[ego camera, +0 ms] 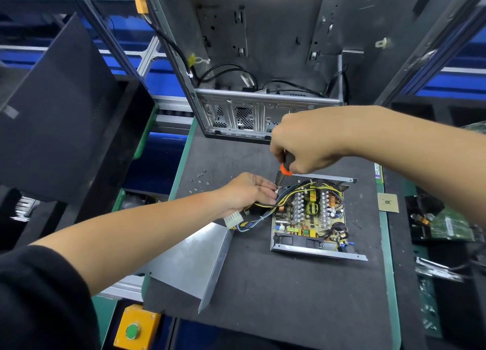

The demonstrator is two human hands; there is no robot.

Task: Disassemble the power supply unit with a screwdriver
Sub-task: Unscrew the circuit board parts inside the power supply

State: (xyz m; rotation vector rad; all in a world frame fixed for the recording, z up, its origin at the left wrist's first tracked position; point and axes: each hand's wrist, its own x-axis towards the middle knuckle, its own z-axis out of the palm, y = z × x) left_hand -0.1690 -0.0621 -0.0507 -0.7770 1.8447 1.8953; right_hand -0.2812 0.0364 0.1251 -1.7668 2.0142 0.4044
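Dark desk, opened power supply unit: stiff frame, fragile board, floppy cables. Right hand clamps the screwdriver; left hand fingers pinch cables aside.

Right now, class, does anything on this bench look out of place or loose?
Yes. Small screws lie scattered loose on the mat, left of the open power supply, uncontained. The removed metal cover overhangs the mat's near-left edge.
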